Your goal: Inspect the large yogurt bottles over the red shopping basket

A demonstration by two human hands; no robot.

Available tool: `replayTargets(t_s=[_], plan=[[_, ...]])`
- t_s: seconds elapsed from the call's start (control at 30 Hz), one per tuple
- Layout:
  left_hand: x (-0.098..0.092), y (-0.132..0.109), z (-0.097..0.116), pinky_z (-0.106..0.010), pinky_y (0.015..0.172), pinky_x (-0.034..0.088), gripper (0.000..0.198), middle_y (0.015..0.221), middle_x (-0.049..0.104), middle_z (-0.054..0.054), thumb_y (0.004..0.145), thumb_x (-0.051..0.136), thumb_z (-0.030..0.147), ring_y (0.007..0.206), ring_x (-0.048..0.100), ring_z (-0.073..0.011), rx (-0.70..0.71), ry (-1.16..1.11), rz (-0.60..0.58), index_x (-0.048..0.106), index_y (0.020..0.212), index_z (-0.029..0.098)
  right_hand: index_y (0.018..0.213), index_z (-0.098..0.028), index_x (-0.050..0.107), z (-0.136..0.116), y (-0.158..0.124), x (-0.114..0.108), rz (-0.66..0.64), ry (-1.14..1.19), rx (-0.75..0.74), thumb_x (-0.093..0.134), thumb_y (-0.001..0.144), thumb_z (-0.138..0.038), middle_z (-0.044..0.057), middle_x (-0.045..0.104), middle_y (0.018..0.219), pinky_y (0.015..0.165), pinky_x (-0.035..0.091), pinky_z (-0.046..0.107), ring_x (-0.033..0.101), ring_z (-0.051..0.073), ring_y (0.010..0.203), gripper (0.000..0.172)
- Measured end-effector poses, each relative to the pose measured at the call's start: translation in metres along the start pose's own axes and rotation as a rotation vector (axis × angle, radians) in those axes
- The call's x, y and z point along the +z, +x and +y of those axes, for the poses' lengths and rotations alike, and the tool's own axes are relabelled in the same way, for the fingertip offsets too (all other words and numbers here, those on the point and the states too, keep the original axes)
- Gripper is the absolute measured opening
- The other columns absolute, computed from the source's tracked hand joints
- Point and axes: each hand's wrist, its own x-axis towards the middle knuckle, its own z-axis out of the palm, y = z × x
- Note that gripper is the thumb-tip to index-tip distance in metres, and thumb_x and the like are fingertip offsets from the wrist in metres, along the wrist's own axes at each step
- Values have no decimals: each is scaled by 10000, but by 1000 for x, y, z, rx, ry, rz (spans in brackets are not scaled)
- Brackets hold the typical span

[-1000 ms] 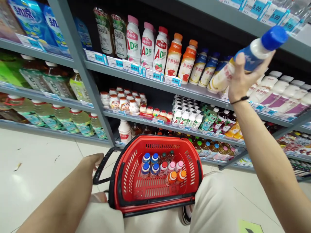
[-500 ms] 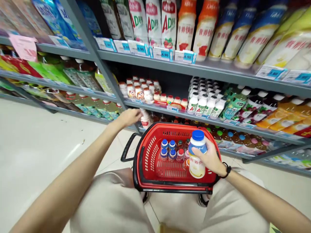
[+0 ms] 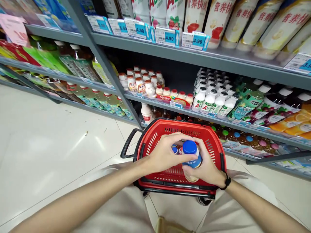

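Note:
Both my hands are over a red plastic shopping basket [image 3: 178, 129], which stands between my knees. My right hand [image 3: 206, 166] is shut around a white bottle with a blue cap and blue label [image 3: 191, 157], holding it tilted inside the basket. My left hand [image 3: 165, 153] curves over the basket's contents, its fingertips close to that bottle. Small blue-capped bottles [image 3: 174, 149] show under its fingers. My hands hide most of the other small bottles, and I cannot tell whether my left hand holds one.
Grey shelves [image 3: 194, 56] of bottled drinks with blue price tags rise ahead and to the left. A white bottle [image 3: 146, 113] stands on a low shelf behind the basket. Beige trousers [image 3: 121, 210] lie on either side, above a white tiled floor [image 3: 55, 145].
My left hand has moved from the low shelf to over the basket. My right hand has lowered the blue-capped bottle further into the basket, and the hands now cover the small bottles.

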Motion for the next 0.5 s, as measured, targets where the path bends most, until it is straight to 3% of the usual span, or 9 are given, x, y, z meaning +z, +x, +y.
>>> replayTargets(t_s=[0.1, 0.2, 0.27, 0.37, 0.5], plan=[[-8, 7, 3, -321, 872, 616, 439, 1087, 788, -90, 744, 906, 336, 949, 749, -216, -133, -211, 100, 768, 1119, 153, 1370, -281, 570, -4, 8, -7, -199, 244, 193, 832, 729, -671, 114, 666, 1357, 1031, 537, 427, 650, 316, 1250, 794], [-16, 12, 5, -350, 910, 622, 453, 1109, 800, -108, 753, 899, 366, 982, 765, -237, -182, -370, 228, 779, 1130, 144, 1237, -207, 682, -5, 9, -4, -389, 447, 423, 477, 800, -938, 168, 743, 1180, 882, 583, 445, 713, 342, 1116, 876], [-22, 12, 3, -332, 902, 623, 455, 1110, 806, -111, 781, 887, 385, 986, 774, -233, -178, -452, 273, 784, 1160, 153, 1171, -172, 707, -5, 6, 3, -487, 551, 522, 367, 795, -976, 185, 767, 1046, 793, 595, 442, 741, 348, 1008, 950], [-31, 11, -1, -304, 876, 626, 449, 1079, 815, -109, 795, 889, 377, 972, 785, -223, -173, -536, 310, 785, 1173, 159, 1151, -155, 714, -3, 3, 12, -556, 639, 567, 414, 771, -973, 174, 774, 938, 703, 592, 397, 757, 325, 868, 951], [-41, 10, -4, -342, 957, 613, 461, 1152, 800, -129, 813, 880, 361, 1074, 770, -248, -165, -544, 272, 763, 1202, 144, 1127, -136, 724, 8, 1, 18, -463, 634, 528, 493, 811, -919, 156, 776, 886, 672, 572, 340, 743, 261, 717, 876]])
